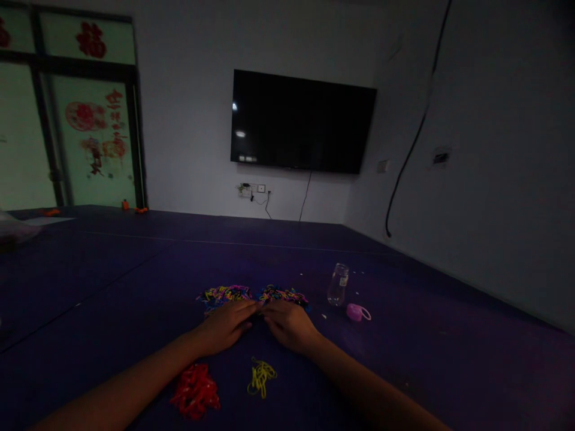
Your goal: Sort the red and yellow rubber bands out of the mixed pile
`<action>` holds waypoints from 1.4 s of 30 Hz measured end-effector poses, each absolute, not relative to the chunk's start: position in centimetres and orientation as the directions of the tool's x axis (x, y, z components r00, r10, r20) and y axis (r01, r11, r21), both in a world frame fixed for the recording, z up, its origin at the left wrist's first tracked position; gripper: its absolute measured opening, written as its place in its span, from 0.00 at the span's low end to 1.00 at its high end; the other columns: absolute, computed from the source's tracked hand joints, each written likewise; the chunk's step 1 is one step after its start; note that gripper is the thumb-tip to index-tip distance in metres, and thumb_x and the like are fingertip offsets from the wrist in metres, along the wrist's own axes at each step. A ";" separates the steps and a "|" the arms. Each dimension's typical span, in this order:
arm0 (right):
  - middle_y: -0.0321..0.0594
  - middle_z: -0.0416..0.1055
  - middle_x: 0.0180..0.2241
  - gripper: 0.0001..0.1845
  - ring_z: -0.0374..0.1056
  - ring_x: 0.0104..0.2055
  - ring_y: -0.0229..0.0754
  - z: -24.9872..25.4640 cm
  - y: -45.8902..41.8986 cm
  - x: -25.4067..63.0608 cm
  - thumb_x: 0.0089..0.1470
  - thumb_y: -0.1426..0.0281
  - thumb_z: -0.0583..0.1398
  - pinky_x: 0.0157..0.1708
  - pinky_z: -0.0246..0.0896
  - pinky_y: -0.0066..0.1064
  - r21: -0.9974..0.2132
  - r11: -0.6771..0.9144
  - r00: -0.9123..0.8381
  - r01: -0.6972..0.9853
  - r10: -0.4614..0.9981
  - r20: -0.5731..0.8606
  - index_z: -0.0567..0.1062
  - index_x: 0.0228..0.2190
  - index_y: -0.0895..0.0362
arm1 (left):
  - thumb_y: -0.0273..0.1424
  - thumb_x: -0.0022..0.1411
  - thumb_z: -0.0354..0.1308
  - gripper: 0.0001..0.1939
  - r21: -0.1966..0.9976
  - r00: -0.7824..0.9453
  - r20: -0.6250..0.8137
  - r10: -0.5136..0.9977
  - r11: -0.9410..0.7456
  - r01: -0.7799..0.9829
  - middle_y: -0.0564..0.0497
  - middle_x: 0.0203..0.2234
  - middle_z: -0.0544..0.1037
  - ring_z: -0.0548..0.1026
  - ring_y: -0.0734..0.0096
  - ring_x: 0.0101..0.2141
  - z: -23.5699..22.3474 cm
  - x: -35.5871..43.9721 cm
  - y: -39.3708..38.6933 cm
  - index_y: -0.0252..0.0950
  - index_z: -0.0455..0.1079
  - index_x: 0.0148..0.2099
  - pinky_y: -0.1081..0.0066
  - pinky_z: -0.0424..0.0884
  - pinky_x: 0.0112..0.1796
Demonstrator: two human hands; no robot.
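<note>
On the purple surface lie two side-by-side piles of multicoloured elastic bands, a left pile (pixel 227 293) and a right pile (pixel 284 294). My left hand (pixel 224 327) rests at the near edge of the left pile, fingers stretched toward the middle and thumb apart. At the near edge of the right pile is my right hand (pixel 290 325), its fingers also extended and pointing inward. The fingertips of both hands nearly meet between the piles, and I see nothing held. Closer to me are a small bunch of yellow bands (pixel 261 377) and a heap of red bands (pixel 196 391).
To the right stand a clear bottle (pixel 338 286) and, beside it, a pink cap with a loop (pixel 356 312). White scraps (pixel 324 316) dot the surface nearby. A television (pixel 300 123) hangs on the far wall. Orange items (pixel 141 210) lie near the door.
</note>
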State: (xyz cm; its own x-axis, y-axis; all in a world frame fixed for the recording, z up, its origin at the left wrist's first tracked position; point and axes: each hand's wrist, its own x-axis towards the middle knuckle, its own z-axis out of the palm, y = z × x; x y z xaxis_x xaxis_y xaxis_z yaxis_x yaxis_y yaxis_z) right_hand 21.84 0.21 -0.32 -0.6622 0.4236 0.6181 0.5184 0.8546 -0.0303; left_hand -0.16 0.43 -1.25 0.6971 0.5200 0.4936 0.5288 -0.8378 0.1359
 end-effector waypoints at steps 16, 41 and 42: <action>0.34 0.65 0.14 0.18 0.59 0.16 0.33 -1.1 -3.7 19.9 0.54 0.69 0.51 0.19 0.48 0.28 0.031 0.904 -0.696 0.427 0.307 0.649 0.62 0.14 0.55 | 0.34 0.67 0.46 0.19 0.146 0.681 0.488 0.546 -0.820 0.553 0.45 0.53 0.69 0.66 0.61 0.53 -1.3 -0.3 0.7 0.40 0.58 0.59 0.59 0.62 0.52; 0.42 0.75 0.30 0.19 0.71 0.37 0.42 -0.5 0.6 21.7 0.63 0.67 0.49 0.40 0.60 0.30 -0.203 0.482 -0.291 0.852 0.760 0.581 0.74 0.25 0.56 | 0.25 0.60 0.49 0.20 0.159 0.673 0.455 0.583 -0.797 0.583 0.47 0.47 0.72 0.70 0.62 0.48 -0.2 0.2 -0.3 0.41 0.63 0.55 0.62 0.66 0.48; 0.42 0.75 0.30 0.19 0.71 0.37 0.42 -0.5 0.6 21.7 0.63 0.68 0.49 0.41 0.60 0.31 -0.201 0.494 -0.306 0.846 0.758 0.576 0.74 0.25 0.56 | 0.25 0.60 0.49 0.20 0.156 0.671 0.455 0.585 -0.794 0.587 0.47 0.47 0.72 0.70 0.62 0.48 -0.2 0.3 -0.3 0.41 0.63 0.54 0.62 0.65 0.48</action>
